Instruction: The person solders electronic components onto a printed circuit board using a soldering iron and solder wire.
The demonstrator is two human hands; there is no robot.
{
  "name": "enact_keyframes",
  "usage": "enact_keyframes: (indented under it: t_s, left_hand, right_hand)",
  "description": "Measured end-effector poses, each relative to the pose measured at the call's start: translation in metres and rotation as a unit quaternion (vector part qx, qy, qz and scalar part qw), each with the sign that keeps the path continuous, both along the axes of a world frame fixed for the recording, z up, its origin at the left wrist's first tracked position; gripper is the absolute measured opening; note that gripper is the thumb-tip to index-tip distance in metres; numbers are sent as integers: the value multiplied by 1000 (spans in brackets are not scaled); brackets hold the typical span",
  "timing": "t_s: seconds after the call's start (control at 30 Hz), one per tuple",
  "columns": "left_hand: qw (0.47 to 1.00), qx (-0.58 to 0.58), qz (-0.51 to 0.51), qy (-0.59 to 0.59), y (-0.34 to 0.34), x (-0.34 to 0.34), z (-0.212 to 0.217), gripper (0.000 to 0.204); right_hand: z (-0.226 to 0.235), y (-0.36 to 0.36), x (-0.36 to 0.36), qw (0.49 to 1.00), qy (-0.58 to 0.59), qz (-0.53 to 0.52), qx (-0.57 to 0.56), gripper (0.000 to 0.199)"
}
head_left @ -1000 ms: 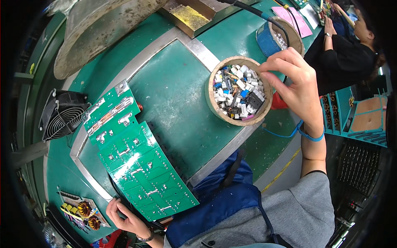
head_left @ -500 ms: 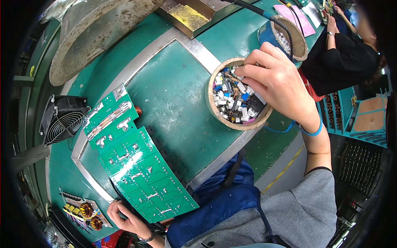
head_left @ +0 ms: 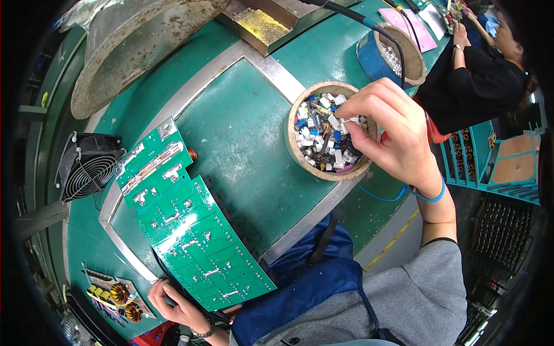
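Observation:
My right hand (head_left: 398,135) is over the right side of a round tub (head_left: 295,151) full of small connectors and components (head_left: 323,135). Its thumb and index finger are apart, and I see nothing held between them. A green circuit board (head_left: 199,242) lies solder side up at the left, with a copper coil (head_left: 192,154) peeking out from under its edge. Beside the board's lower left corner, my left hand (head_left: 176,305) is closed with curled fingers. A thin wire (head_left: 130,255) runs to its fingertips; the palm side is hidden.
A black fan (head_left: 89,167) stands left of the board. Parts with coils (head_left: 118,294) lie at the lower left. A wide duct hood (head_left: 133,46) hangs at upper left, near a metal tray (head_left: 265,26). A blue pot (head_left: 375,60) stands beyond the tub; a co-worker (head_left: 479,75) sits at far right.
My right hand has drawn back slightly to the right and down, its thumb and index finger spreading from a pinch over the components. My left hand and the board stay nearly still.

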State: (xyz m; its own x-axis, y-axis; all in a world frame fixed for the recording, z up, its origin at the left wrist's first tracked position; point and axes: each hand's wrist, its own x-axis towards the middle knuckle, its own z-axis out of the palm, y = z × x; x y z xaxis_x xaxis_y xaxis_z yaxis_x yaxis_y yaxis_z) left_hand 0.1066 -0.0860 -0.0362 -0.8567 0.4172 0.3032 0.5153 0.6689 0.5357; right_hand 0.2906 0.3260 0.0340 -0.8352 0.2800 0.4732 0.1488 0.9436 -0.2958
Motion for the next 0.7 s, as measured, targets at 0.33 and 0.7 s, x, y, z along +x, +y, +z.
enact_keyframes:
  t_s: [0.33,0.7]
  left_hand:
    - [1000,-5,-7,4,0,1,0,8]
    - [1000,-2,-16,12,-1,1,-1,9]
  right_hand:
    - [0,-19,8,983,22,7,-180,22]
    - [-1,-38,14,984,58,6,-168,40]
